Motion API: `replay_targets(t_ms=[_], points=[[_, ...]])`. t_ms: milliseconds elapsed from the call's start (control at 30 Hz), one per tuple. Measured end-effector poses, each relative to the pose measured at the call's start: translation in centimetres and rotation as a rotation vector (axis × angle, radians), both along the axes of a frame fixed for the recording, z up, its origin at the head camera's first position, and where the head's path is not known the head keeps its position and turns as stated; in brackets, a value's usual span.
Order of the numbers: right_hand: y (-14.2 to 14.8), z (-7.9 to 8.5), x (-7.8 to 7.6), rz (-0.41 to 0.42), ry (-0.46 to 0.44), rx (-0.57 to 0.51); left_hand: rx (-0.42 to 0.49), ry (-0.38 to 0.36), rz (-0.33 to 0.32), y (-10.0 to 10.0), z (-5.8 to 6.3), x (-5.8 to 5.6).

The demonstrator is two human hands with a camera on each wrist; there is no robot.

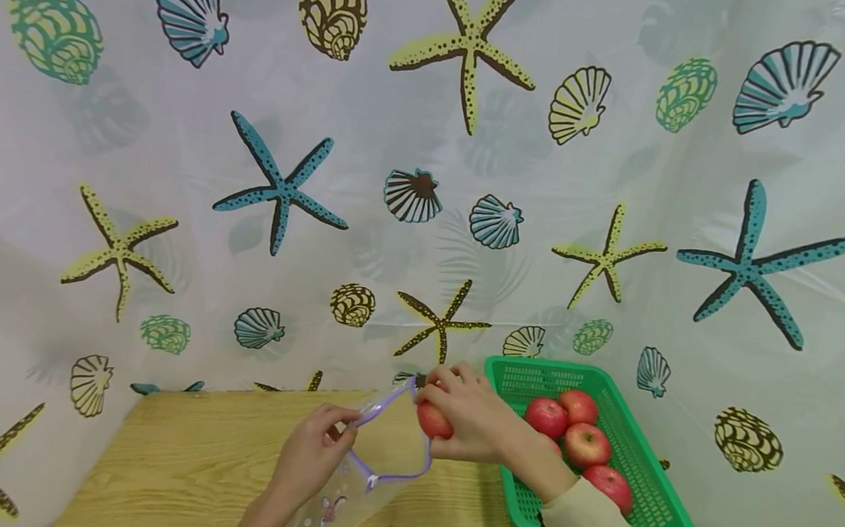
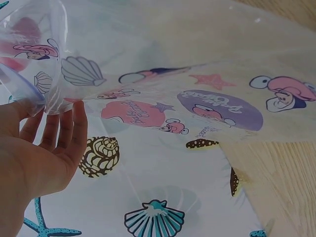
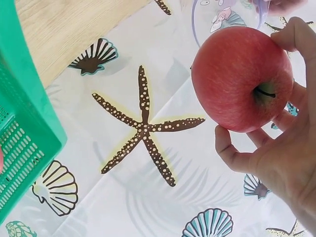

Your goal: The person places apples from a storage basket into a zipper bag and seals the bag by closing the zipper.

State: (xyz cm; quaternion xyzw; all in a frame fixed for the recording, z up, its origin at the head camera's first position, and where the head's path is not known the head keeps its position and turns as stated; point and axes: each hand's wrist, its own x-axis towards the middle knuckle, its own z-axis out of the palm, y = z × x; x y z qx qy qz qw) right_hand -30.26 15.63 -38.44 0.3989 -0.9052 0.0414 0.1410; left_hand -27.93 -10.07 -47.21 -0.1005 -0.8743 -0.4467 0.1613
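Observation:
My left hand [image 1: 314, 449] pinches the purple-edged rim of a clear plastic zip bag [image 1: 329, 508] printed with cartoon figures. The bag's mouth gapes toward the right, and in the left wrist view the printed film [image 2: 143, 113] stretches away from the fingers. My right hand [image 1: 473, 416] holds a red apple [image 3: 242, 79] between thumb and fingers, its stem end showing in the right wrist view. In the head view that apple is right at the bag's opening, overlapping its right edge. Several more red apples [image 1: 587, 444] lie in a green plastic basket [image 1: 661, 497] beneath and beyond my right forearm.
The basket stands at the right end of a wooden table [image 1: 191, 460]. Behind the table and along its right side hangs a white curtain [image 1: 392, 269] printed with starfish and shells. A light sleeve [image 1: 588, 521] on my right arm passes over the basket's near side.

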Motion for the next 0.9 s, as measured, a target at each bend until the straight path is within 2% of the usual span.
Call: replay_targets(t_ms=[433, 900], points=[[-1.6, 0.0, -0.1, 0.041, 0.001, 0.004, 0.08, 0.02, -0.048, 0.2, 0.4, 0.1], [-2.2, 0.0, -0.1, 0.085, 0.036, -0.006, 0.121, 0.061, -0.064, 0.4, 0.9, 0.2]])
